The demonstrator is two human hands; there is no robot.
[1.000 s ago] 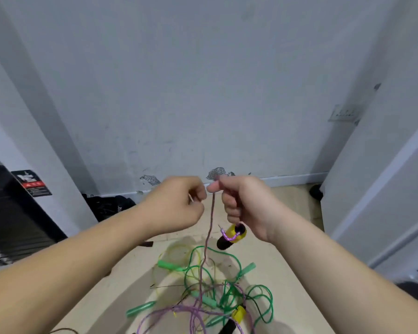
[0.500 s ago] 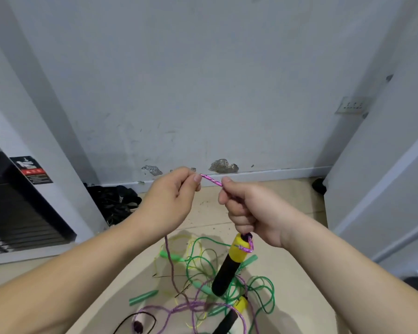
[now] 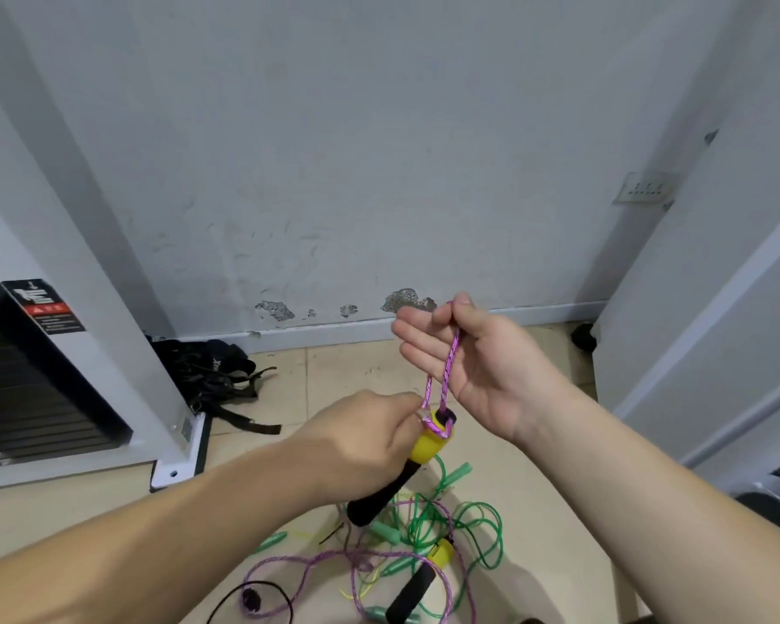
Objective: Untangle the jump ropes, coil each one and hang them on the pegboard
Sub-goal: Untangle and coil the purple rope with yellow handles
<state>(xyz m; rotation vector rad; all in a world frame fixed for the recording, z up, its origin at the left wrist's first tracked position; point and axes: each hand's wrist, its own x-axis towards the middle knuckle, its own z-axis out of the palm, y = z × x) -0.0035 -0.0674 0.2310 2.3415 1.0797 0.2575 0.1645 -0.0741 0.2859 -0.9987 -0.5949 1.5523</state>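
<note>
Grey wall (image 3: 379, 150) and tiled floor (image 3: 343, 371) filling most of view; white cabinet (image 3: 122, 335) at left, black strap bag (image 3: 212, 367) just beside its foot. No pegboard in view. Low centre, on floor: tangle of jump ropes (image 3: 406, 547), green rope (image 3: 478, 524) looped through purple rope (image 3: 449, 367), thin yellow strand (image 3: 309, 535) mixed in, second handle (image 3: 413, 592) and green handles lying in the heap. Above tangle, hands close together, not touching. Left hand (image 3: 365, 439) curled round held handle (image 3: 431, 443) just under its yellow cap, black grip sticking out below toward the heap. Right hand (image 3: 487, 358) higher, thumb and forefinger pinching top of a short purple loop, remaining fingers spread straight. Loop running down to the cap, wound about it by the look of it. Judged stage: early, freeing one end of purple rope. Nothing coiled, nothing hung. Left to do: unwrap cap, draw purple rope clear of green, separate the rest, coil each, reach pegboard, hang.
</note>
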